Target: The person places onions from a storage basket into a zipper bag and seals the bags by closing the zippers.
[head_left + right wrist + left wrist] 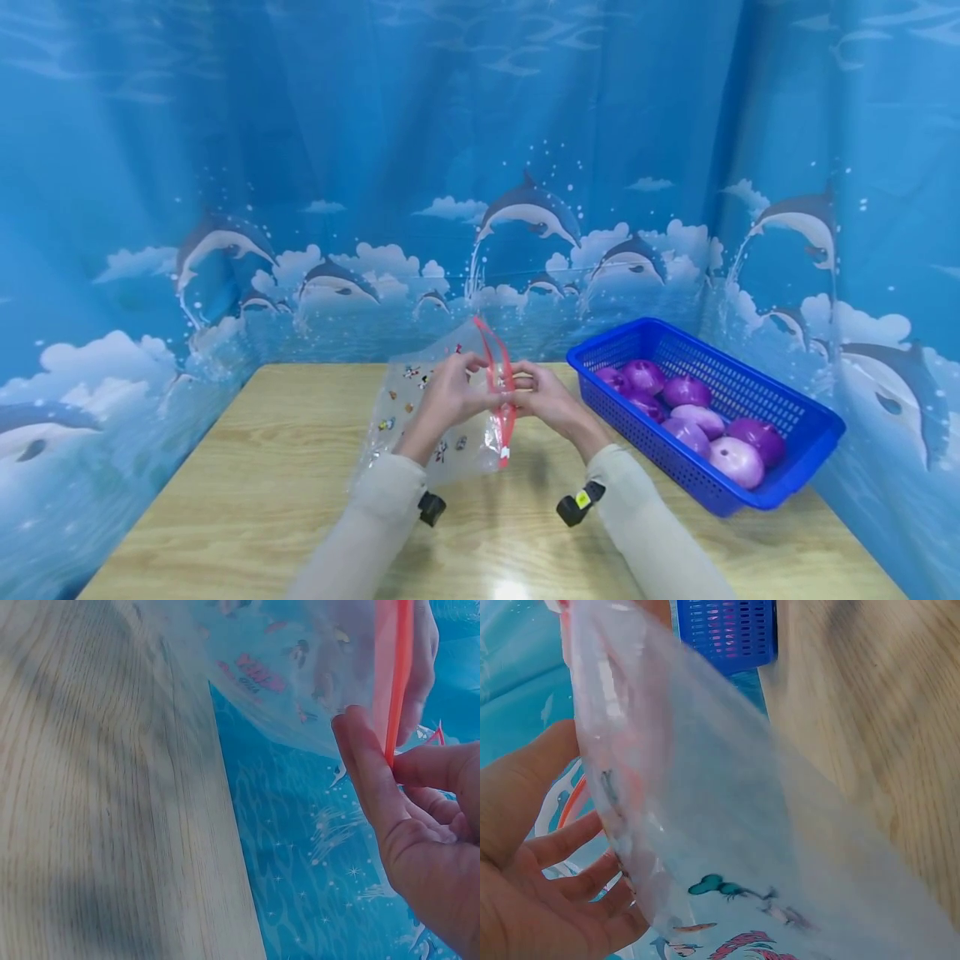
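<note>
A clear plastic zipper bag (393, 404) with small printed cartoon figures hangs above the table, its red-edged mouth (510, 429) turned to the right and slightly parted. A white slider (505, 452) sits at the mouth's lower end. My left hand (448, 396) holds the bag near the mouth, thumb on one side and fingers on the other. From the right, my right hand (553, 406) pinches the red edge between thumb and fingers, as the right wrist view shows. Nothing is visible inside the bag (720, 817).
To the right, a blue perforated plastic basket (813, 433) holds several purple onions (686, 390), some paler than others. The wooden table (247, 500) lies under both arms. A blue curtain with printed dolphins (420, 125) surrounds the back and sides.
</note>
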Available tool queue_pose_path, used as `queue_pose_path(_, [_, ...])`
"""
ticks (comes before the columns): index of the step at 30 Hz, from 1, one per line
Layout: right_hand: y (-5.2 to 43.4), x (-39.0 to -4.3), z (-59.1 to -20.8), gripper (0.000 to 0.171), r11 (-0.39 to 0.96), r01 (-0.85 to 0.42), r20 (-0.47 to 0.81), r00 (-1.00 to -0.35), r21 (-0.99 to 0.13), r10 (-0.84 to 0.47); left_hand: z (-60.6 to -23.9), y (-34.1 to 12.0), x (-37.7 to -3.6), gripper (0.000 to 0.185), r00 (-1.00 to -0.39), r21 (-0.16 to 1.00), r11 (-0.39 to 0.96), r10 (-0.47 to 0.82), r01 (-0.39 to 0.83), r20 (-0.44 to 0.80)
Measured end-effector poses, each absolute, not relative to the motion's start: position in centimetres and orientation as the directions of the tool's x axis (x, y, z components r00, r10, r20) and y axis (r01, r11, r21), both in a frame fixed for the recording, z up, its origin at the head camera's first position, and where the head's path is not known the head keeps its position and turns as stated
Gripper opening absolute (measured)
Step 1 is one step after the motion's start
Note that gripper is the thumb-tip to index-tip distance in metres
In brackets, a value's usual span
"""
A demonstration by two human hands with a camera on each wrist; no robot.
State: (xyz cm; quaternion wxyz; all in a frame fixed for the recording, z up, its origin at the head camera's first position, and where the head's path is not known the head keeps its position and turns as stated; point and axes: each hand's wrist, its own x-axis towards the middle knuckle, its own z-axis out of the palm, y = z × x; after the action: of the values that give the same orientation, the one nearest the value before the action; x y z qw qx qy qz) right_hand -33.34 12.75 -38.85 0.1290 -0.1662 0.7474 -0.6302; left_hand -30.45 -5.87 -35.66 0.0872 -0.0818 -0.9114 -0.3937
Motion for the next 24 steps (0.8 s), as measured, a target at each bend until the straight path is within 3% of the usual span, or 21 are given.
queue_pose_path(13, [12.76,-33.35,-38.95,0.038,0.176,-0.1,0.016,-0.903,-0.979,-0.428,-36.27,-5.25,-30.25,0.08,-0.976,0.717,0.674,0.028,0.178,0.216])
queue_pose_path(24, [12.88,-33.06,-39.0,0.04,0.141,-0.104,0.028,-0.889,-0.984,-0.457,-36.2,-5.14,-30.16,0.08,-0.989,0.725,0.682,-0.016,0.095,0.145])
